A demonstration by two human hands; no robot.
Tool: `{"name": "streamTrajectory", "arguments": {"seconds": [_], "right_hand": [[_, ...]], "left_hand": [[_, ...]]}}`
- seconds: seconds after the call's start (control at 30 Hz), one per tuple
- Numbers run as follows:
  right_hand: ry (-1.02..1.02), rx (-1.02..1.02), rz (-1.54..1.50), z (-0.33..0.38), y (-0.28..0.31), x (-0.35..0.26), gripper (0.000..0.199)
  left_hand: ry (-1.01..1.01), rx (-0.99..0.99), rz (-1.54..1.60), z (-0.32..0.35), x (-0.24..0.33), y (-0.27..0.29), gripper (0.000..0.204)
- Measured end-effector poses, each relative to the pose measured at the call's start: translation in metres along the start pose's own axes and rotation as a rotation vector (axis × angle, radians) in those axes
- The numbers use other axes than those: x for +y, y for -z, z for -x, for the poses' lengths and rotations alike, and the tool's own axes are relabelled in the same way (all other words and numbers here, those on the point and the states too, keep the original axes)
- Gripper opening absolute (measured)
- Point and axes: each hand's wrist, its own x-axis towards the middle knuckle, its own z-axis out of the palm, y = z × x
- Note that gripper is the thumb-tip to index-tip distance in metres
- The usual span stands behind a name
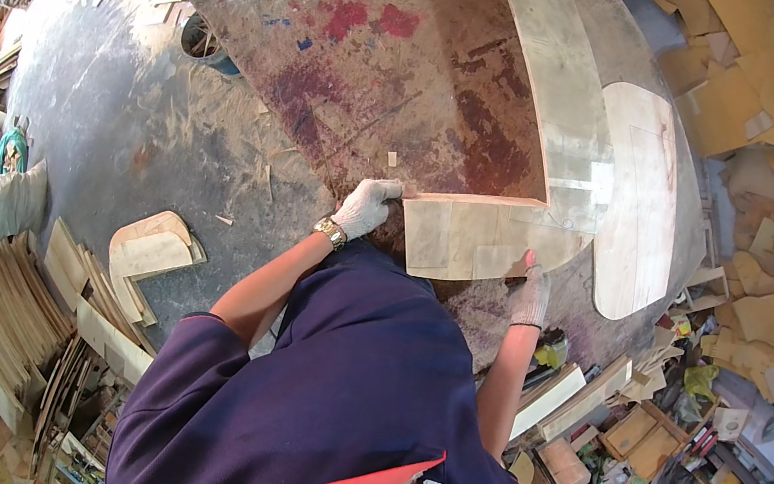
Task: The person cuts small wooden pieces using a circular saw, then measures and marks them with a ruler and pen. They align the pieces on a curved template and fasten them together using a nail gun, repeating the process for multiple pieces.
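The left hand [370, 207] sits at the left corner of the L-shaped wooden panel [577, 130], closure not determinable, the right hand [529, 295] appears clamped on its near edge, and the panel, lying on the table [364, 66], warrants level, even pressure without twisting

Left grip [368, 209] farther forward than right grip [529, 296]

A worn table [430, 97] with red stains [346, 18] carries a pale L-shaped board [560, 92]. Right of the L-shaped board lies a long round-ended board [641, 201]; left of it, a small chip [392, 159].
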Motion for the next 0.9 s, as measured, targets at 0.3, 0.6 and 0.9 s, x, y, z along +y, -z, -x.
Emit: {"name": "streamTrajectory", "arguments": {"seconds": [0.3, 0.6, 0.9], "right_hand": [[-0.027, 0.020, 0.004, -0.001, 0.001, 0.006, 0.051], [-0.078, 0.012, -0.123, -0.001, 0.002, 0.008, 0.058], [0.039, -0.030, -0.465, -0.028, 0.007, -0.001, 0.080]], "left_hand": [[-0.033, -0.010, -0.098, -0.001, 0.016, 0.005, 0.055], [-0.296, 0.002, -0.434, -0.002, 0.009, -0.001, 0.031], [-0.295, 0.058, -0.339, 0.000, 0.008, -0.005, 0.035]]}}
